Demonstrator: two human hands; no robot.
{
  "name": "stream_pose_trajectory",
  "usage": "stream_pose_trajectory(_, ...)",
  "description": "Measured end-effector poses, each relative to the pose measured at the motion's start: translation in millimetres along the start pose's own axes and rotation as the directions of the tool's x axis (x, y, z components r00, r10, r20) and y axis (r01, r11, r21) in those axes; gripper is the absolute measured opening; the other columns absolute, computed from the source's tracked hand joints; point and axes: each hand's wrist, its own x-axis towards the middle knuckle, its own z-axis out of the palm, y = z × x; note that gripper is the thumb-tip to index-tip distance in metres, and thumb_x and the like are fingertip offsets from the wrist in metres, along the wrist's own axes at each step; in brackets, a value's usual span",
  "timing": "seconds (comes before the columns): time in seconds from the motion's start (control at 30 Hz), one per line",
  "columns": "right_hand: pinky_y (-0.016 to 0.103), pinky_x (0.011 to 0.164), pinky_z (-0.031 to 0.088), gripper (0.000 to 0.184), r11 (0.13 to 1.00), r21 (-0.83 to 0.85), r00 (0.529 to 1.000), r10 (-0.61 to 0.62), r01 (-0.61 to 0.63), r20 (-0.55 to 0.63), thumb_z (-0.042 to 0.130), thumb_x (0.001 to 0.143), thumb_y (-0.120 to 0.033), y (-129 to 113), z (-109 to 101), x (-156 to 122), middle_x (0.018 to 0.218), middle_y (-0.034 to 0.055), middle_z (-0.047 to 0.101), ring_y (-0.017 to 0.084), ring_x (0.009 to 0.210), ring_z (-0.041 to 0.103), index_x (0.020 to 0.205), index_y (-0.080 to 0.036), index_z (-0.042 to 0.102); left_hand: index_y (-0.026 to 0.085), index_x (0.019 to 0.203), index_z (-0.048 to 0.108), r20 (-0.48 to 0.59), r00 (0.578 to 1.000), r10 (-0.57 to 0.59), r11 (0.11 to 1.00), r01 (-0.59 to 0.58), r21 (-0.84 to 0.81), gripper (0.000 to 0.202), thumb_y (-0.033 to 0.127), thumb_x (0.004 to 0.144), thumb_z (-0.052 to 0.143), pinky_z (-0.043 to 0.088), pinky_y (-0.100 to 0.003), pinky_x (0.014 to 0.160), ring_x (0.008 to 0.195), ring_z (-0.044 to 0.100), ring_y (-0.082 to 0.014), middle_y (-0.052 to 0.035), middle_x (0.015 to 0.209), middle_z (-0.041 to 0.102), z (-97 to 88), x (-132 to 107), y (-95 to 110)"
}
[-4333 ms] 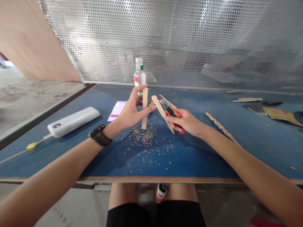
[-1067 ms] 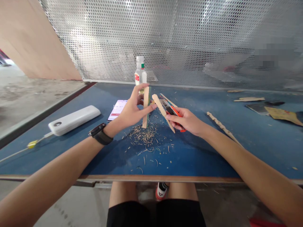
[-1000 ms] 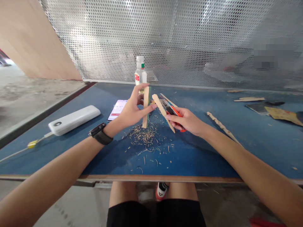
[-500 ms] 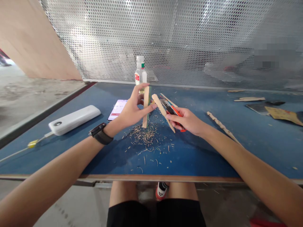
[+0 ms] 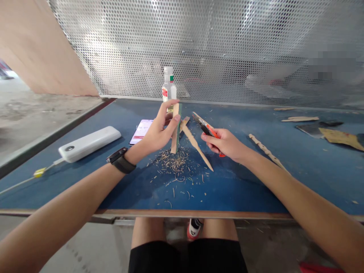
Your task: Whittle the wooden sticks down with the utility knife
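My left hand [image 5: 163, 127] is closed on an upright flat wooden block [image 5: 175, 131] with a green side, its thumb pressed on the near face. The block's lower end stands among a heap of curled wood shavings [image 5: 173, 161]. My right hand [image 5: 217, 141] grips a utility knife [image 5: 209, 129] with a black and orange-red handle, its blade pointing up and left. Between the hands, a carved wooden stick [image 5: 195, 143] with a pointed near end lies slantwise, apart from the right fingers. Another thin piece lies partly hidden behind the knife.
A phone [image 5: 141, 132] and a white power bank [image 5: 90, 144] with a cable are at the left. Glass bottles [image 5: 169, 89] stand before the perforated metal panel [image 5: 199, 49]. On the right are a notched stick [image 5: 265, 151], wood slivers [image 5: 300, 119] and a yellowish sheet [image 5: 342, 137].
The carved stick has left my right hand and dropped lower, its tip closer to me. My left thumb has moved back onto the block. The knife stays in my right hand.
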Motion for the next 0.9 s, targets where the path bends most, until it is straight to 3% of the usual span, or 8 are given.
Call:
stream_pose_trajectory(0.2,0.031,0.048,0.036,0.025,0.992,-0.120,0.994,0.014,-0.028,-0.108,0.075,0.095,-0.045,4,-4,2,0.063,-0.0042,0.055,0.013,0.048,0.047,0.092,-0.024,0.062,0.032,0.151,0.044,0.005,0.999,0.040,0.999,-0.040,0.022,0.045,0.046,0.110,0.058,0.062,-0.030,0.075,0.080,0.069,-0.0147,-0.0031,0.096,0.071,-0.3,1,0)
stream_pose_trajectory(0.27,0.032,0.051,0.040,0.027,0.971,-0.234,0.996,-0.060,0.042,-0.070,0.074,0.096,-0.049,4,-4,0,0.065,-0.0031,0.059,0.015,0.052,0.052,0.097,-0.024,0.064,0.032,0.152,0.045,0.000,0.999,0.042,0.999,-0.042,0.017,0.047,0.046,0.110,0.059,0.062,-0.028,0.075,0.084,0.071,-0.0155,-0.0038,0.098,0.071,-0.3,1,0)
stream_pose_trajectory(0.37,0.037,0.070,0.051,0.028,0.884,-0.407,0.972,-0.229,0.232,0.057,0.075,0.096,-0.049,5,-2,-6,0.084,0.0012,0.072,0.020,0.072,0.066,0.108,-0.025,0.068,0.034,0.152,0.046,0.000,1.000,0.008,1.000,-0.008,-0.012,0.045,0.046,0.111,0.057,0.060,-0.025,0.065,0.078,0.069,-0.0146,-0.0037,0.097,0.070,-1.3,0,2)
stream_pose_trajectory(0.47,0.041,0.085,0.053,0.031,0.799,-0.498,0.942,-0.289,0.336,0.171,0.076,0.095,-0.046,7,2,-9,0.097,0.0029,0.077,0.023,0.086,0.071,0.116,-0.026,0.067,0.037,0.151,0.050,0.002,0.999,-0.033,0.999,0.033,-0.039,0.040,0.047,0.112,0.052,0.058,-0.022,0.056,0.069,0.062,-0.0130,-0.0018,0.089,0.064,-2.7,-1,4)
stream_pose_trajectory(0.67,0.039,0.083,0.051,0.033,0.792,-0.519,0.947,-0.271,0.321,0.171,0.074,0.097,-0.054,8,2,-8,0.100,0.0040,0.077,0.023,0.087,0.071,0.108,-0.026,0.061,0.038,0.151,0.051,-0.011,0.999,-0.031,0.998,0.030,-0.064,0.041,0.044,0.111,0.057,0.060,-0.020,0.054,0.067,0.062,-0.0126,-0.0020,0.090,0.064,-3.2,-1,3)
stream_pose_trajectory(0.8,0.036,0.075,0.046,0.034,0.747,-0.583,0.948,-0.265,0.318,0.177,0.066,0.103,-0.060,4,0,-7,0.087,0.0007,0.074,0.020,0.077,0.065,0.099,-0.026,0.066,0.036,0.148,0.051,-0.015,0.999,-0.047,0.997,0.046,-0.064,0.036,0.039,0.112,0.053,0.059,-0.020,0.054,0.069,0.064,-0.0131,-0.0024,0.090,0.066,-4.4,0,3)
stream_pose_trajectory(0.9,0.036,0.076,0.046,0.035,0.703,-0.617,0.935,-0.293,0.353,0.202,0.060,0.107,-0.059,3,1,-8,0.089,0.0017,0.076,0.021,0.079,0.066,0.105,-0.026,0.072,0.033,0.144,0.050,-0.016,0.997,-0.074,0.995,0.073,-0.069,0.031,0.035,0.113,0.050,0.059,-0.020,0.055,0.070,0.064,-0.0133,-0.0017,0.089,0.066,-5.6,0,5)
